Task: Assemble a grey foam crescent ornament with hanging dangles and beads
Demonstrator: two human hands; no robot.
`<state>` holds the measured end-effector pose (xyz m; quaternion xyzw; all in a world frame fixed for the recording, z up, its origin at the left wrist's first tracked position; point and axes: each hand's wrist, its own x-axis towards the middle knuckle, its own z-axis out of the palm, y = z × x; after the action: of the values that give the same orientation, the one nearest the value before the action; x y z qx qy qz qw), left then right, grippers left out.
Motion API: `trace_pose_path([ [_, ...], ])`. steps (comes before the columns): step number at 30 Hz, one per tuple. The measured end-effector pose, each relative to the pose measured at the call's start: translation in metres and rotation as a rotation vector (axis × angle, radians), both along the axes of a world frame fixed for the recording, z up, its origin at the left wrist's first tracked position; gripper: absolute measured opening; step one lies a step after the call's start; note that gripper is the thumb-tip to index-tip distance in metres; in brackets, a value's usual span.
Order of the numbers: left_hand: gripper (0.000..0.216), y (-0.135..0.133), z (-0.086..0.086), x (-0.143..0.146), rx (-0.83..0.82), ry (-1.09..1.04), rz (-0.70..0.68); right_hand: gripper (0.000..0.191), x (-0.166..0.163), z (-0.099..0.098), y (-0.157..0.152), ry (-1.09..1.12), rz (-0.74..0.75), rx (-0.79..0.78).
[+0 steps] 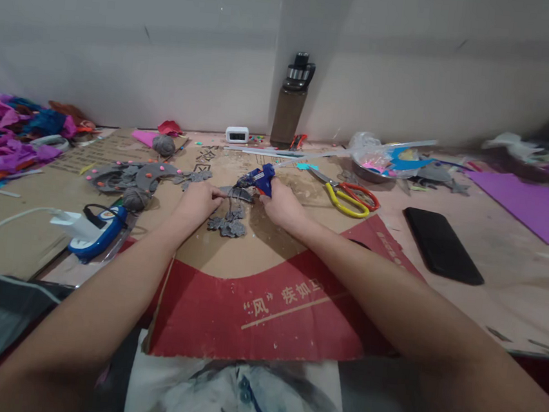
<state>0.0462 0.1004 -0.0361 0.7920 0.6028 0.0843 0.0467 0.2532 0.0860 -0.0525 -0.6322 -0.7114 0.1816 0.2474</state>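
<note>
Right hand [284, 205] is gripping a blue glue gun [262, 179], fingers wrapped round the handle; trigger finger isn't showing clearly, so can't tell if it's squeezing. Left hand [199, 202] is reaching in from the other side, fingertips nearly together and touching the near-left end of a gray strip [239, 194]; can't tell if they're pinching it or only pressing. Strip is lying on the cardboard [201, 257] between the hands, gun's front end sitting just above it. Main risk: burn, since left fingertips are resting near the nozzle side; if the gun is hot, a slip or a drip could be reaching skin. Second: strip could be skidding or twisting if the left fingers are only pressing lightly. Third: stray glue could be bonding the strip to the board, or catching the gray cutouts [229, 224] lying right below it. Board's red near edge is overhanging the table, so a forearm leaning there could be tipping it and shifting everything. Scissors [350, 197] are lying open-handled just right of the gun hand; an outward elbow or wrist swing could be knocking them.
</note>
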Motion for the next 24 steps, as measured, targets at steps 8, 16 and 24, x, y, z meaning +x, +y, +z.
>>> trace_pose_path([
  [8, 0.033, 0.0006, 0.0004, -0.0004, 0.000, 0.017, -0.001, 0.027, 0.0023, 0.0003, -0.0017, 0.030, 0.019, 0.009],
  [16, 0.033, 0.0005, -0.0012, -0.0007, 0.007, 0.018, 0.001, 0.026, 0.0011, -0.0004, -0.0003, 0.020, -0.019, -0.013],
  [24, 0.031, -0.0017, 0.0016, 0.0009, 0.010, -0.009, 0.002, 0.027, 0.0034, -0.0040, 0.0016, 0.038, 0.024, 0.025],
])
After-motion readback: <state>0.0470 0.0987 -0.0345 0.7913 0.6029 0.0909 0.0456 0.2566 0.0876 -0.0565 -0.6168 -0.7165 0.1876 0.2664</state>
